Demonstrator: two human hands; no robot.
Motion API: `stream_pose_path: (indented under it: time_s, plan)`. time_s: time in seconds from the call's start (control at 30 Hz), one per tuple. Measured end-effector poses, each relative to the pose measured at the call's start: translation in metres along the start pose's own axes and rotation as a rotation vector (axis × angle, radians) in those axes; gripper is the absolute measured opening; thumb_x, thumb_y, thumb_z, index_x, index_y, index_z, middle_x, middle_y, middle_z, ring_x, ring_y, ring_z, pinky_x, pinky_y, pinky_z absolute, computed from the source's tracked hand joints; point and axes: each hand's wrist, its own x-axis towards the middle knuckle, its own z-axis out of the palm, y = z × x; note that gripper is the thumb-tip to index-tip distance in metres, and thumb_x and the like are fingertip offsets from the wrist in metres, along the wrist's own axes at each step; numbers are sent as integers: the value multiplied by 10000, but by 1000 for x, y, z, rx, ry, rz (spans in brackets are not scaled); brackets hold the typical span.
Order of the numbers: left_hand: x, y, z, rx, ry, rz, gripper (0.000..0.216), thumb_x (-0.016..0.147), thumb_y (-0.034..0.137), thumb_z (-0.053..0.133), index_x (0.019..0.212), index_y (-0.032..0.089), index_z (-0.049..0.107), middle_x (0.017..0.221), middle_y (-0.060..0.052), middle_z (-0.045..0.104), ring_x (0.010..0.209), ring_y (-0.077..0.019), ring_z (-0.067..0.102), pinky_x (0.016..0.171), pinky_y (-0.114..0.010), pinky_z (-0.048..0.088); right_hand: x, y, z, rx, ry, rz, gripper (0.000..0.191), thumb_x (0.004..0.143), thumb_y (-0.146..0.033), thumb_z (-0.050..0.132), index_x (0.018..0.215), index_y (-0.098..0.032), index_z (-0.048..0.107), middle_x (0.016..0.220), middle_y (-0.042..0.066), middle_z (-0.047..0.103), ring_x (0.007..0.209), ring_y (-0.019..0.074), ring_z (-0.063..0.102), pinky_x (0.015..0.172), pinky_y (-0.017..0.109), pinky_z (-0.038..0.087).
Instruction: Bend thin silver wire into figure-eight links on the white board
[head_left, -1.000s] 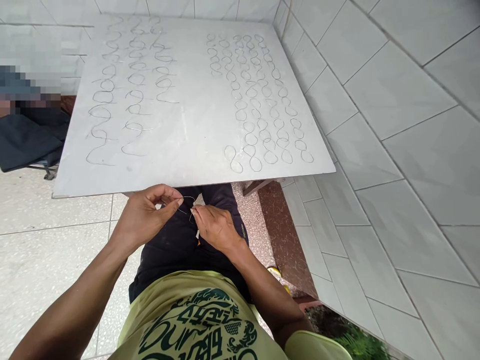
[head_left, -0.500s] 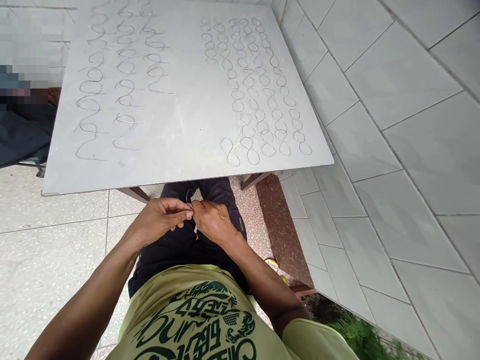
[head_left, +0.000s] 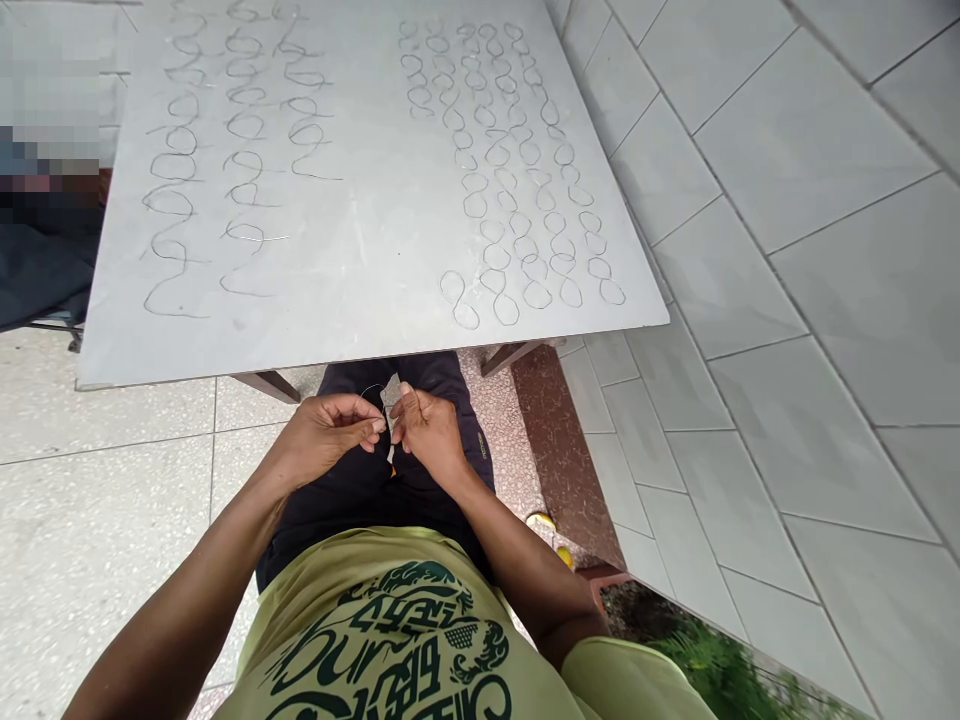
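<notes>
Below the table's front edge, my left hand (head_left: 337, 432) is closed in a pinch on a thin wire (head_left: 366, 388). A curved part of this wire rises above the fingertips. My right hand (head_left: 429, 428) is close beside it on the right, thumb raised and fingers loosely bent and apart. No wire shows clearly between the right fingers. On the table (head_left: 375, 290), several figure-eight wires (head_left: 460, 300) lie in rows at the right. Several wires with open, crossing ends (head_left: 176, 290) lie in columns at the left.
A tiled wall (head_left: 750, 300) runs along the table's right side. Table legs (head_left: 266, 386) show under the front edge, near my dark trousers (head_left: 315, 520). At the far left is part of another person in dark clothing (head_left: 45, 260). Green plants (head_left: 697, 660) are at the lower right.
My right hand has turned from back-up to thumb-up and drawn slightly right of the left fingertips. My left hand keeps its pinch on the wire, whose curved part now leans more left.
</notes>
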Motion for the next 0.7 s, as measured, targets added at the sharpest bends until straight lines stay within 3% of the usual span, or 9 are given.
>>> stream_pose_path:
  time_s: [0.1,0.17,0.4,0.7]
  plan:
    - [1,-1,-2,10,-1,14,306,770,439,851,842,156,760,722,-22,712,656,-137,641,651,-261,532,2,4,5,344,-29,168,596,1001,-684,424,712,-197,608,507,16,650,317,118,477,363,246,322]
    - [2,-1,-5,24,0,26,305,778,438,845,848,155,757,727,-27,712,659,-143,647,650,-266,534,3,6,6,426,-66,210,609,973,-719,443,724,-192,618,532,27,671,319,118,490,343,243,298]
    - [7,-4,-25,79,-42,72,240,825,384,812,882,161,743,732,-29,695,674,-149,648,660,-266,527,5,13,-1,101,-44,19,605,977,-685,486,632,-209,625,469,-29,572,384,92,492,444,217,362]
    - [1,-8,-23,231,-107,86,200,906,387,720,920,190,749,765,-29,701,733,-155,637,696,-263,500,9,12,6,414,-51,260,639,897,-733,568,559,-192,604,384,-20,521,275,85,367,318,236,252]
